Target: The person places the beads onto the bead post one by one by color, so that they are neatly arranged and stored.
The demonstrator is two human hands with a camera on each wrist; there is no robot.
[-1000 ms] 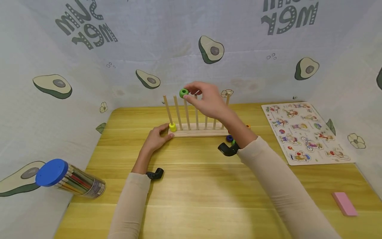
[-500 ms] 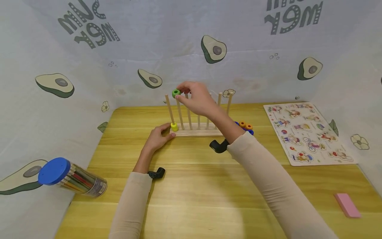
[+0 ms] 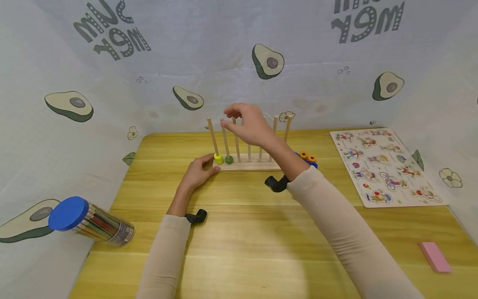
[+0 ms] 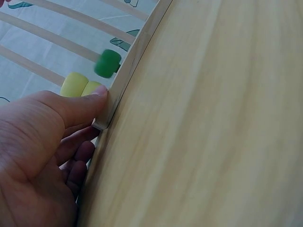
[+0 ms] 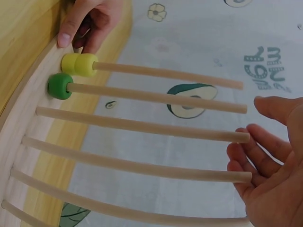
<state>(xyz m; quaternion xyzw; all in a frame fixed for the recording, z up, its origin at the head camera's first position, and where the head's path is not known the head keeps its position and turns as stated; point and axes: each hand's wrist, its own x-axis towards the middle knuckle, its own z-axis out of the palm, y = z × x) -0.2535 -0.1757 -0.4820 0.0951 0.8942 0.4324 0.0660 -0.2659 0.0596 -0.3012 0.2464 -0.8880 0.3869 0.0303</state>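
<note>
A wooden peg rack point(image 3: 252, 166) stands on the table with a row of upright pegs. My left hand point(image 3: 196, 172) grips the left end of its base, thumb in front. Two yellow beads point(image 5: 85, 65) are stacked on the leftmost peg, beside that thumb. Around the foot of the second peg point(image 5: 156, 98) is a green bead point(image 5: 59, 86), slightly blurred in the left wrist view. My right hand point(image 3: 251, 126) is at the peg tops, its thumb and fingers apart with no bead between them. The right forearm hides part of the rack's right end.
Orange beads point(image 3: 303, 155) and blue beads lie right of the rack, partly behind the right arm. A picture puzzle board point(image 3: 381, 166) lies at the right, with a pink block point(image 3: 435, 257) nearer. A blue-lidded pencil tub point(image 3: 93, 222) is at the left.
My right hand moved left with the green bead to the second peg and let go. The bead dropped down that peg to its foot. My left hand kept its grip on the base.
</note>
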